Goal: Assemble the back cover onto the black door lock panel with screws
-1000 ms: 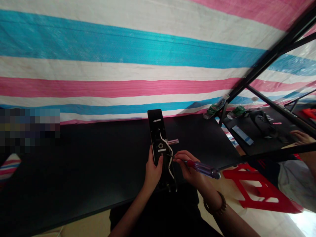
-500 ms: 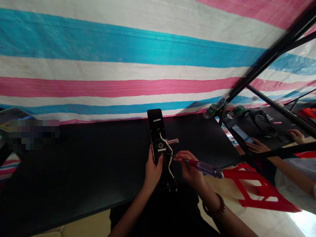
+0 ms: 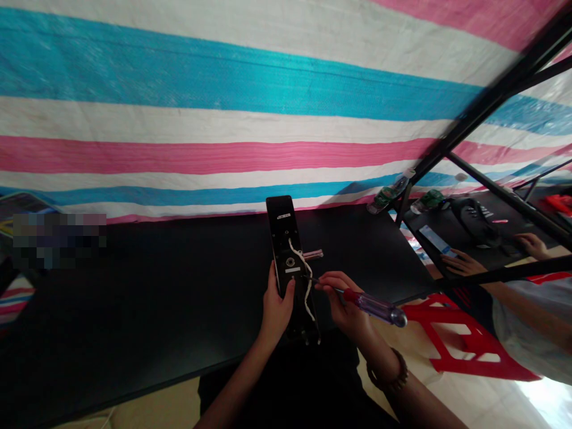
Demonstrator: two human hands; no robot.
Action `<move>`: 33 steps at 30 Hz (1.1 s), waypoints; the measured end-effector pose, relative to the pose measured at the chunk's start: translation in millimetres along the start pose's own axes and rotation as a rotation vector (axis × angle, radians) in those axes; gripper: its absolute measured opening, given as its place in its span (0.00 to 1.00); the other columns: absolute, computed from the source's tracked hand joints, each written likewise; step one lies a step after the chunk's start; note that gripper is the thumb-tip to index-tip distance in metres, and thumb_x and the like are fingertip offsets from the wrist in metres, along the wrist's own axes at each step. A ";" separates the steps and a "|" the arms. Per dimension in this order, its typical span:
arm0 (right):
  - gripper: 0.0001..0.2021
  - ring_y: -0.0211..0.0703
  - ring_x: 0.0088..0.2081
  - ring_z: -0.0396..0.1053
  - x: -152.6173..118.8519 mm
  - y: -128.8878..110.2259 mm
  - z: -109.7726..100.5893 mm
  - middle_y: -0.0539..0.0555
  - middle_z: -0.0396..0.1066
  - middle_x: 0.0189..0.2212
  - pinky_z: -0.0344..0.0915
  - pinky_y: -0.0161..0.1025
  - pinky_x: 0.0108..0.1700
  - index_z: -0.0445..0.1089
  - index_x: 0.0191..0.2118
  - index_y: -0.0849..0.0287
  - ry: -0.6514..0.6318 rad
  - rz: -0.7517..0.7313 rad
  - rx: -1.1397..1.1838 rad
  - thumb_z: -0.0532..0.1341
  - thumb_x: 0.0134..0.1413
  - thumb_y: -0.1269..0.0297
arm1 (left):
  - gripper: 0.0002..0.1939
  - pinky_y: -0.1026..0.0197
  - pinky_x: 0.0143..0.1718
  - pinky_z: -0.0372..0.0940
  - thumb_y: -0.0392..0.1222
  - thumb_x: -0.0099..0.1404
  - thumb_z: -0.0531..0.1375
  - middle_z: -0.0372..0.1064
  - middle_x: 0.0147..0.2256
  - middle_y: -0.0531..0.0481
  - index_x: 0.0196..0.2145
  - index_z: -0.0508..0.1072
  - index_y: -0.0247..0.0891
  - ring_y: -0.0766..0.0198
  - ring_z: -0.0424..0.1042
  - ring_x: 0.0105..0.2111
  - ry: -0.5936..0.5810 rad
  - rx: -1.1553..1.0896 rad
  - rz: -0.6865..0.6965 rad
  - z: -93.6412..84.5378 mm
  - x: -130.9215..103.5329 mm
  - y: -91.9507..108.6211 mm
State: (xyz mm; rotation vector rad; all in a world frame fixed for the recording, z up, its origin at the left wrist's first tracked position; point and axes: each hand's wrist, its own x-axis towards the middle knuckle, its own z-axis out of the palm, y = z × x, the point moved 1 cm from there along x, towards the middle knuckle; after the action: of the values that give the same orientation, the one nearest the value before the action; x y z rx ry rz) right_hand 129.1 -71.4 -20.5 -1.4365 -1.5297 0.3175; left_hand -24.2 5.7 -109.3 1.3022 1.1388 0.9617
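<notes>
A long black panel [image 3: 281,229] lies lengthwise over the near edge of the black table, with white labels and a ring-shaped part on it. Along its right side runs a white cable [image 3: 308,286]. My left hand [image 3: 277,304] grips the panel's left edge, thumb on top. In my right hand [image 3: 344,304] is a screwdriver [image 3: 375,307] with a red and clear purple handle; its shaft points left and its tip meets the panel beside the cable. A pinkish metal piece [image 3: 313,254] sticks out at the panel's right.
The black table [image 3: 179,286] backs onto a striped sheet. Plastic bottles [image 3: 383,199] stand by a black metal frame [image 3: 440,152]. At right are a red stool [image 3: 465,339] and another person's hands [image 3: 462,263] near a phone [image 3: 435,241]. Blurred items lie far left.
My hands, the panel and the screwdriver have barely moved. The other person's hands at the right have shifted slightly left.
</notes>
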 end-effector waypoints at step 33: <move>0.09 0.46 0.40 0.77 4.1 -8.6 -2.3 0.55 0.76 0.40 0.77 0.43 0.41 0.75 0.45 0.50 0.015 0.006 0.068 0.57 0.69 0.67 | 0.10 0.47 0.61 0.61 0.38 0.63 0.62 0.64 0.49 0.46 0.42 0.69 0.43 0.52 0.66 0.57 0.153 0.183 0.225 6.7 13.9 23.5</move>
State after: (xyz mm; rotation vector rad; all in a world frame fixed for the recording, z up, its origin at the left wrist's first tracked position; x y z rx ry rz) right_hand 126.3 -71.0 -11.1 -1.3874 -1.4890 0.3581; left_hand -12.8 19.4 -87.6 1.5503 1.2380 1.1595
